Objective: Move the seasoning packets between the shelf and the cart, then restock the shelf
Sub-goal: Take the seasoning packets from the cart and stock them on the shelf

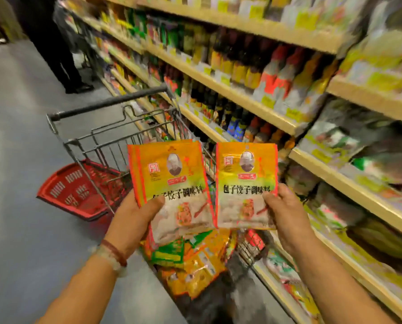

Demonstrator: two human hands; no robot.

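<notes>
Pinching a stack of orange seasoning packets [169, 181] in my left hand [134, 218], thumb across the front, I hold a single matching packet [245, 185] in my right hand [286, 211] just beside it. Both sit upright above the cart [115, 136], where more packets [195, 265] lie heaped. To the cart's right runs the shelf [242, 99] of bottles; a red basket [76, 188] sits low on its left.

This is a grocery shop aisle. Long wooden shelves [230, 90] run along the right side in several tiers, packed with rows of sauce bottles [275, 76] and packets, with yellow price tags [267, 101] on their front edges. A wire shopping cart [115, 141] stands on the grey floor [20, 136], a red basket [76, 190] beside it.
</notes>
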